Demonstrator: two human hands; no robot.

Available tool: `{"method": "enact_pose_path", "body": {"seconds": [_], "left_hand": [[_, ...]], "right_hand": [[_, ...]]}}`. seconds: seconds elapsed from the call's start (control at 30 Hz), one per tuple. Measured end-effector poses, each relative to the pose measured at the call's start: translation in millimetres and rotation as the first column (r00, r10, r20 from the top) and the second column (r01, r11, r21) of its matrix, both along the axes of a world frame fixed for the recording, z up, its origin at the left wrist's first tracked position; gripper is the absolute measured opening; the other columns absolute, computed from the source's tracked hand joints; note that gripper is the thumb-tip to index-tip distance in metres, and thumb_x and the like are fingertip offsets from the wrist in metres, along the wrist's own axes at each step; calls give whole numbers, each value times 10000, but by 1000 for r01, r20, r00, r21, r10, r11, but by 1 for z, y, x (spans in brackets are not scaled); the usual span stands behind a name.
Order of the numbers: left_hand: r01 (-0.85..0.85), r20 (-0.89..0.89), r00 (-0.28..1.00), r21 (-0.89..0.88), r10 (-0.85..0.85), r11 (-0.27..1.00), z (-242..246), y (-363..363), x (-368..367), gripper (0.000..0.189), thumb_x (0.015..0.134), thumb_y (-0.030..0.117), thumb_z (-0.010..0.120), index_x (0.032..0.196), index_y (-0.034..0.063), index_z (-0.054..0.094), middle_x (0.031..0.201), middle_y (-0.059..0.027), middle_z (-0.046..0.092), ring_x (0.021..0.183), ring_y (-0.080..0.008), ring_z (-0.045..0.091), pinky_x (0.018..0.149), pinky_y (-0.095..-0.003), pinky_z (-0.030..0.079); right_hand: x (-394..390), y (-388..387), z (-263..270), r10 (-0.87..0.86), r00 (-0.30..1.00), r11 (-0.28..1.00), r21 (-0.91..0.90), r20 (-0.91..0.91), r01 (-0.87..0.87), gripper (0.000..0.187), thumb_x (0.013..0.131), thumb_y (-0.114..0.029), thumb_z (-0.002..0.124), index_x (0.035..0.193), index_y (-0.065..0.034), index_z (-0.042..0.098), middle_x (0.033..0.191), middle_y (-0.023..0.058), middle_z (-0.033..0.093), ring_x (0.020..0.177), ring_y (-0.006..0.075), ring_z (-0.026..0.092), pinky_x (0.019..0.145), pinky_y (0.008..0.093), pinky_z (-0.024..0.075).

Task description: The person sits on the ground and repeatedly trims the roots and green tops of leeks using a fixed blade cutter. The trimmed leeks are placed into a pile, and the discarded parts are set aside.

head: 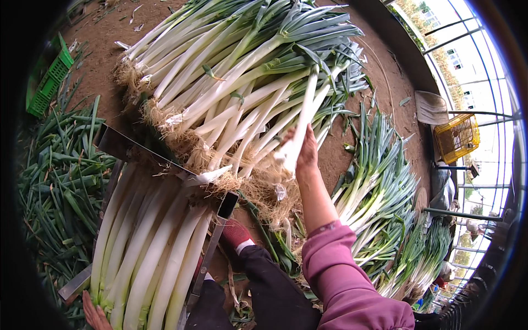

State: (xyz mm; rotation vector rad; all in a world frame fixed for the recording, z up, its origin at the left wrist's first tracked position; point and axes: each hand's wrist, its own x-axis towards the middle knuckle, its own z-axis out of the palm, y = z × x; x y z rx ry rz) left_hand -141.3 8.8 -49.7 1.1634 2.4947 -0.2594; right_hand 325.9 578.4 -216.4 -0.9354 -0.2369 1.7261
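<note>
My right hand (306, 148) holds a leek (307, 111) by its white stalk near the root end, over the right edge of a large heap of leeks (231, 86). Their roots point toward me and their green tops lie away. At the lower left, my left hand (95, 312) rests against the side of a row of trimmed leeks (152, 247), near where the stalks turn green; its fingers are partly cut off by the picture's edge. Those leeks lie side by side in a metal frame (144, 150), roots at its upper bar.
Cut green leaves (62, 173) pile up at the left below a green plastic crate (51, 78). More leeks (371, 185) lie on the soil at the right. Beyond them are a shovel blade (431, 107) and a yellow crate (457, 138). My feet stand beside the frame.
</note>
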Motion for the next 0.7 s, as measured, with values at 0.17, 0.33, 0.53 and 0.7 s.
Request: {"method": "enact_pose_path", "body": {"seconds": [0.17,0.33,0.53,0.7], "left_hand": [[13,23,1000,13,-13,1000,-5,6,-2,552,1007,343,398,1475,58,324,1520,-205,314,1364,-457,284,1117,-534,227],[19,27,999,-1,-19,1000,-4,9,-5,547,1007,332,399,1469,47,330,1512,-214,321,1361,-455,289,1117,-529,230],[19,26,999,-17,-18,1000,1,7,-6,542,1005,318,401,1462,33,338,1503,-224,330,1356,-453,295,1116,-524,233],[25,29,999,-26,-24,999,-1,12,-6,537,1004,307,402,1456,22,344,1495,-233,337,1353,-451,300,1116,-519,236]], "right_hand": [[93,-85,-19,24,975,997,-66,-220,-39,444,951,-510,527,935,-67,553,650,17,458,527,126,454,433,251,390],[145,-134,-58,40,968,969,-247,248,24,434,933,-472,584,1079,-64,593,742,74,586,600,203,573,484,306,448],[133,-132,-47,189,836,898,-435,515,65,569,805,-477,739,1138,-49,568,823,94,657,661,202,641,560,311,527],[143,-122,-84,344,164,929,-310,924,-201,707,747,-171,719,1335,-6,363,1113,192,583,1089,347,568,898,420,481]]}}
